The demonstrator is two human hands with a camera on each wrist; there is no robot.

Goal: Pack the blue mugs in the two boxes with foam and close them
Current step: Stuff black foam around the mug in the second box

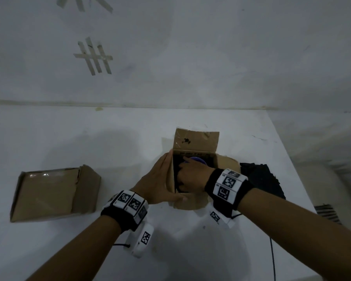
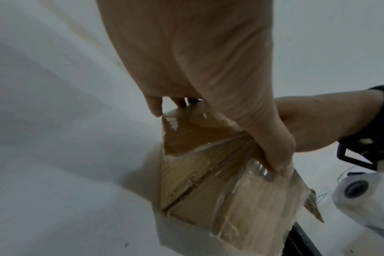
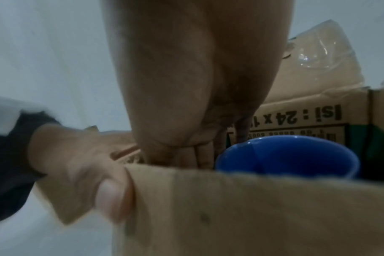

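An open cardboard box (image 1: 195,138) stands mid-table with its far flap raised. A blue mug (image 1: 197,160) sits inside toward the back and shows glossy in the right wrist view (image 3: 285,155). My left hand (image 1: 162,179) grips the box's near left corner, fingers along the left wall (image 2: 208,181) and thumb (image 3: 112,195) pressed on the front wall (image 3: 252,207). My right hand (image 1: 193,175) reaches down into the box, left of the mug. Its fingers (image 3: 197,155) disappear behind the front wall, so their tips are hidden. Dark material fills the box's left side.
A second cardboard box (image 1: 49,197) lies at the left with its flaps folded over. Black foam pieces (image 1: 259,179) are heaped just right of the open box. The table's right edge (image 1: 292,169) runs close behind the foam. A thin black cable (image 1: 273,258) hangs near my right forearm.
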